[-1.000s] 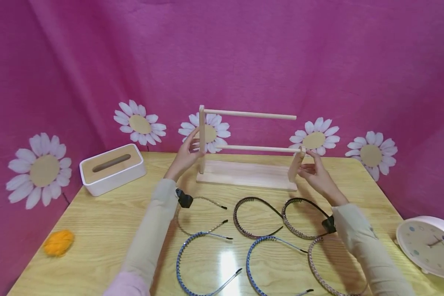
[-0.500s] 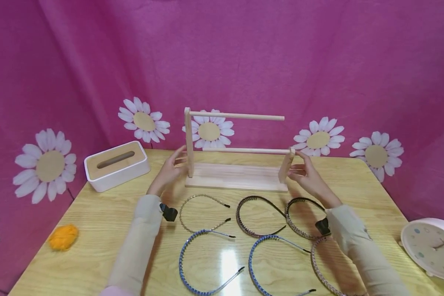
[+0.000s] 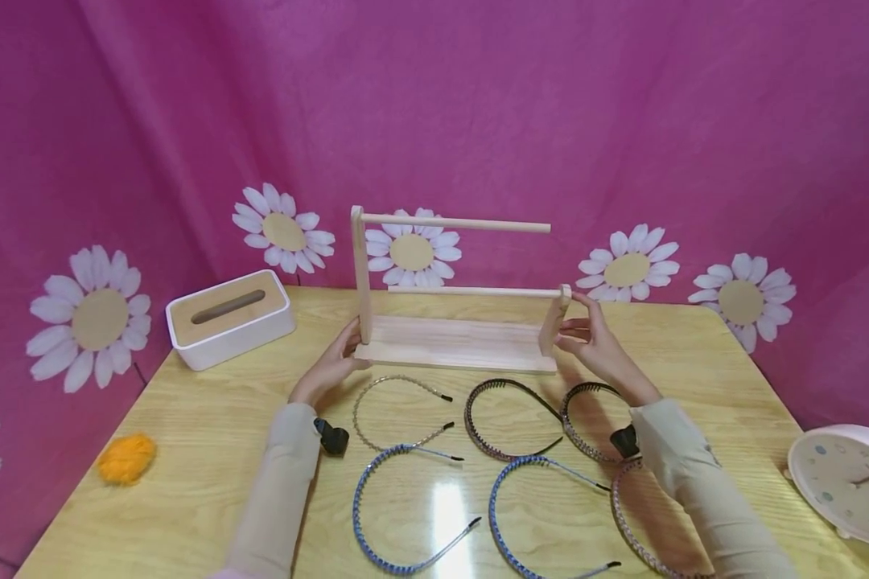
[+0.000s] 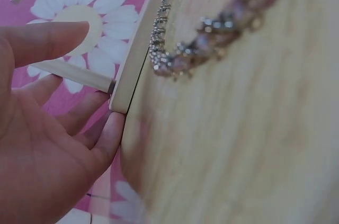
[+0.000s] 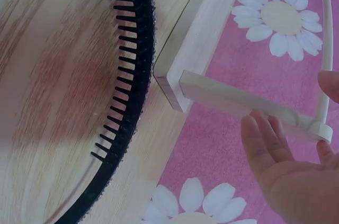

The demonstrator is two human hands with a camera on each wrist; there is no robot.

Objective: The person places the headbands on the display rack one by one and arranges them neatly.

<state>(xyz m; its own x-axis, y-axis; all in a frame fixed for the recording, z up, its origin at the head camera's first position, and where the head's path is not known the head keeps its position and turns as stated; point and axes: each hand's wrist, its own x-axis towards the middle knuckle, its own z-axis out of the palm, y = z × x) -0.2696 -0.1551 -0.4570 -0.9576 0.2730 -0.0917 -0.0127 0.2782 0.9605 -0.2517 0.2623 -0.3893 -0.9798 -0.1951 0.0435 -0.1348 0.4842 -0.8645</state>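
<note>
In the head view, we see the wooden rack (image 3: 456, 342) mid-frame on the bench (image 3: 210, 450) — left hand (image 3: 331, 366) at its left end, right hand (image 3: 599, 346) at its right, headbands (image 3: 358, 519) below. In the left wrist view, at left, loosely spread fingers (image 4: 108, 134) touch its base (image 4: 135, 54), thumb (image 4: 53, 41) apart. In the right wrist view, lower right, nearly straight fingers touch its short upright (image 5: 228, 97) — gripping nothing.

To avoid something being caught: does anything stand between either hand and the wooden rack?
Nothing visible does: the left hand touches the base of the wooden rack, the right hand the shorter post. The headbands lie in front.
</note>
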